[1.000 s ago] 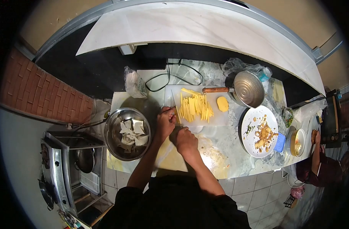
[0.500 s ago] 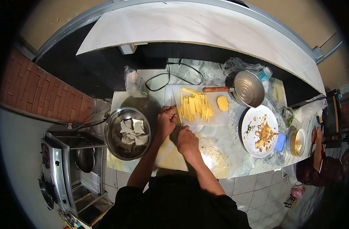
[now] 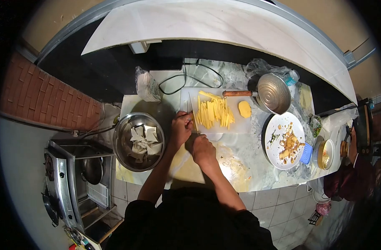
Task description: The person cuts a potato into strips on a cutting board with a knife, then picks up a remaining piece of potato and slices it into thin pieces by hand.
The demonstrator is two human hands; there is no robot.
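Note:
My right hand is closed round the handle of a kitchen knife, whose narrow blade points away from me over the left part of the white cutting board. Just left of the blade, my left hand is closed with the fingertips together; what they hold is hidden. Right of the knife lies a heap of yellow potato sticks. Farther right on the board rests a peeled potato piece, cut face up. Beside my left forearm stands a steel bowl with pale folded pieces inside.
A saucepan with a wooden handle reaches over the board. To the right are a white plate of peelings, a blue square item and a round container. A cable lies behind. Another person works at far right; a stove stands left.
The view has shifted slightly. Both hands and the knife hold nearly the same place. The other person's arm at far right has moved.

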